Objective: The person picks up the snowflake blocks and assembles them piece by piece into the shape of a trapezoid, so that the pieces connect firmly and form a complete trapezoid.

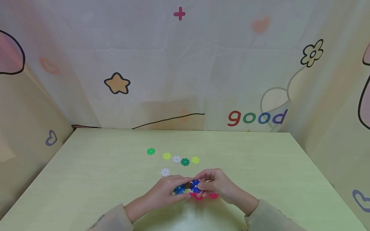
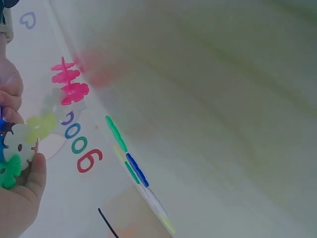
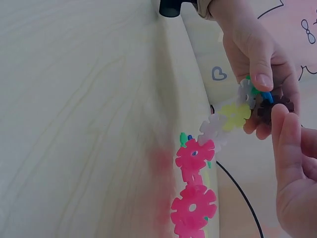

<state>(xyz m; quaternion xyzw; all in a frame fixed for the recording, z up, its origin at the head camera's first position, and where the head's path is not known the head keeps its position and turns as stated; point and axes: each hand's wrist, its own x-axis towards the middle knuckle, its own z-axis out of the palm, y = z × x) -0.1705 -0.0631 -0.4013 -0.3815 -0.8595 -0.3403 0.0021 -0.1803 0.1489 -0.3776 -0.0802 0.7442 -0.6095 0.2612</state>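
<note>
A joined chain of slotted plastic snowflake discs hangs between my two hands, low over the table. My left hand (image 1: 166, 189) grips its blue and green end. In the right wrist view a clear white disc (image 3: 212, 128), a yellow disc (image 3: 235, 117) and several pink discs (image 3: 193, 207) trail from that end. Thumb and fingers of my right hand (image 1: 221, 186) pinch a dark blue disc (image 1: 195, 186) at the chain. Beside the right fingertips is a dark brown disc (image 3: 273, 108). Fingers hide parts of the joints between the discs.
Loose discs lie on the pale table (image 1: 101, 166) beyond my hands: a green disc (image 1: 151, 151), a white disc (image 1: 165, 172), a dark green disc (image 1: 185, 162), a yellow disc (image 1: 195, 160) and others. A printed curtain (image 1: 162, 64) stands behind the table.
</note>
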